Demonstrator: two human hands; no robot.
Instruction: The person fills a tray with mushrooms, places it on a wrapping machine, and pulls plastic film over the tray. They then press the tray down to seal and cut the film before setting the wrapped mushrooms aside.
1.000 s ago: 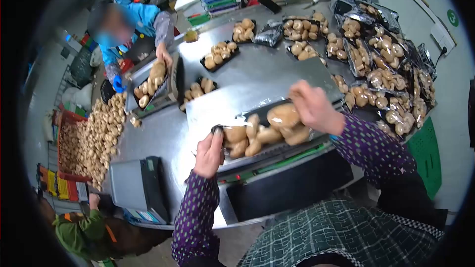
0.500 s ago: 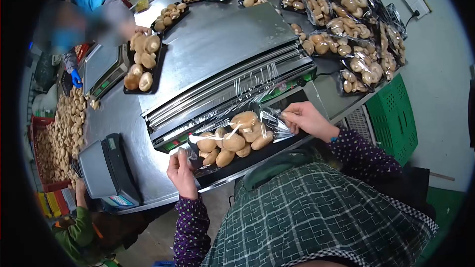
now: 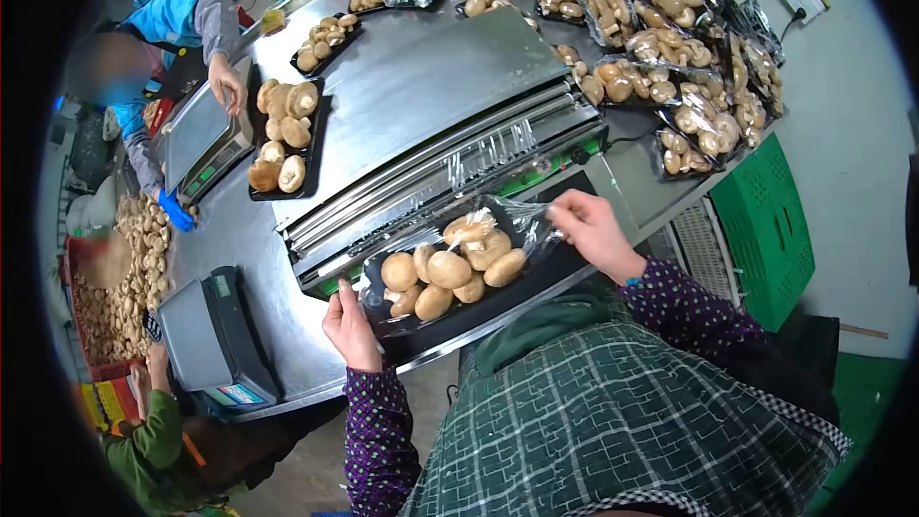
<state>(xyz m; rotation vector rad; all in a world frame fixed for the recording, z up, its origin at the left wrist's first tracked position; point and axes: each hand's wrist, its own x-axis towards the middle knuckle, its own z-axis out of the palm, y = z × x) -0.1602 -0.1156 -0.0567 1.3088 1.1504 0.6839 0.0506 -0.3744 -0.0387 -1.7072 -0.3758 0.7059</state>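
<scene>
A black tray of brown mushrooms (image 3: 448, 270) lies under clear film in front of me, at the near edge of the wrapping machine (image 3: 436, 168). At its left end my left hand (image 3: 350, 327) is closed on the tray's edge and film, thumb on top. My right hand (image 3: 595, 233) pinches the clear film (image 3: 522, 215) at the right end, pulling it into a narrow stretched strand away from the mushrooms. A black mat (image 3: 565, 263) shows beneath the tray. My left fingers are partly hidden below the tray.
An unwrapped mushroom tray (image 3: 287, 139) stands left of the machine, near a scale (image 3: 206, 139). Another scale (image 3: 215, 340) sits at the table's left edge. Wrapped trays (image 3: 680, 57) pile up at the right, above a green crate (image 3: 761, 230). Two co-workers stand along the left.
The film at my right hand has narrowed into a raised strand. A co-worker's hand has left the unwrapped tray and is now over the scale; their blue-gloved hand has moved down toward the loose mushrooms.
</scene>
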